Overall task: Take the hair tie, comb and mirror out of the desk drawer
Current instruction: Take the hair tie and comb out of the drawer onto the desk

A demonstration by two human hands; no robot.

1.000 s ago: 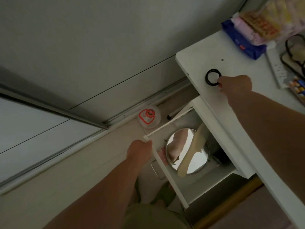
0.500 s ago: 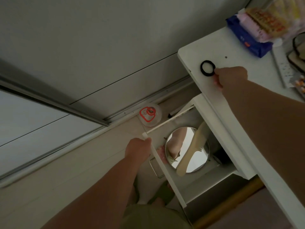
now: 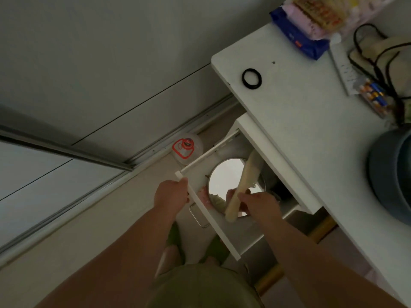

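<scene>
Right hand moved from hair tie to comb; one mirror.

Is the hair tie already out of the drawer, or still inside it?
Out. The hair tie lies flat on the desk top, near its corner, with no hand touching it. The drawer below holds the comb and mirror.

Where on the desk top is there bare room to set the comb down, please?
The desk top is bare between the hair tie and the battery pack. The far corner is crowded with snack packets and cables.
</scene>
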